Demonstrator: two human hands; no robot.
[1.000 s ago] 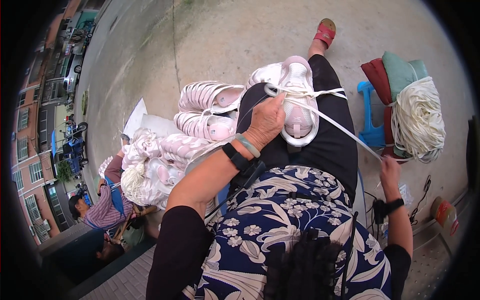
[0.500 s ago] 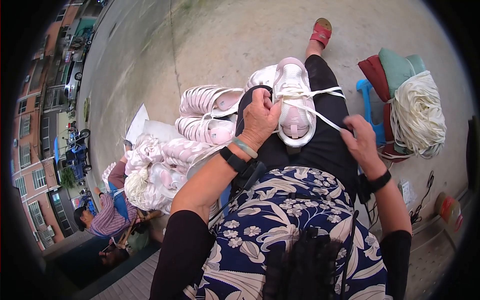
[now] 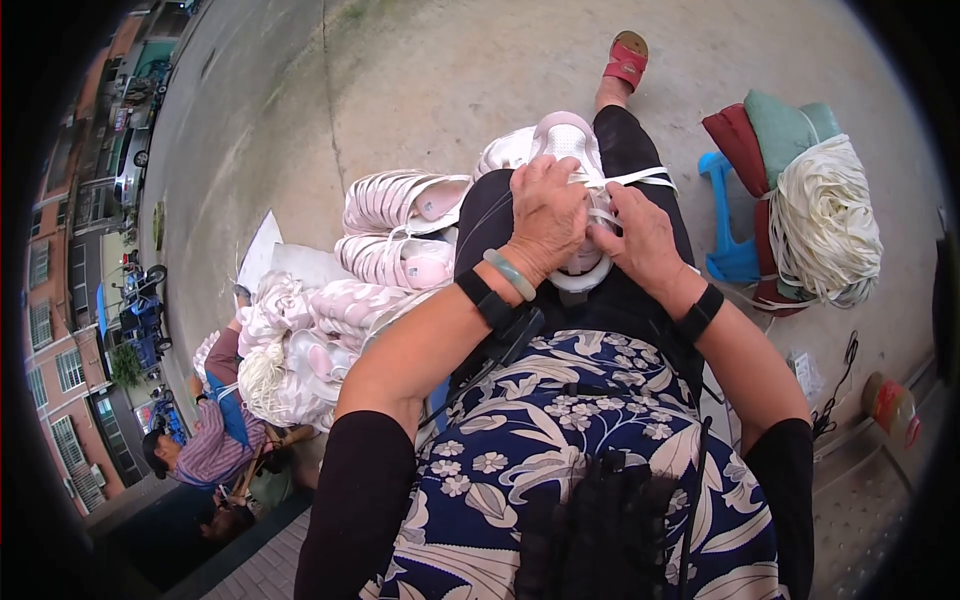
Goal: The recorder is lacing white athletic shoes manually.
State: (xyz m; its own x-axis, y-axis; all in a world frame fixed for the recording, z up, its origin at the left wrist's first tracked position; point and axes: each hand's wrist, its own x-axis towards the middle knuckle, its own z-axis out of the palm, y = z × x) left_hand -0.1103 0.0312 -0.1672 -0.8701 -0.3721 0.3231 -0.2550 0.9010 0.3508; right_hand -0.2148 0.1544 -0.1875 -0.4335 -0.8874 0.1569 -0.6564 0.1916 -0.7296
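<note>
A white and pale pink sneaker (image 3: 566, 132) rests on my lap with its toe pointing away from me. Over its left side lies my left hand (image 3: 550, 218), fingers bent in at the lacing and partly hiding it. My right hand (image 3: 645, 238) is closed at the right side of the shoe's opening, thumb and fingers pinching at the white shoelace (image 3: 603, 215). A loose stretch of white lace (image 3: 645, 177) runs from the shoe to the right across my leg. The exact grip of the left fingertips is hidden.
Stacked pink-white shoes (image 3: 400, 258) and a plastic-wrapped heap of them (image 3: 310, 335) lie to the left. On the right, a big bundle of white laces (image 3: 828, 225) hangs by red and green cushions (image 3: 790, 135) on a blue stool (image 3: 728, 225). Another person (image 3: 215, 440) sits lower left.
My right hand has come in from the right, where it held a lace stretched out, to the shoe's lacing. My left hand has shifted slightly right and down over the shoe.
</note>
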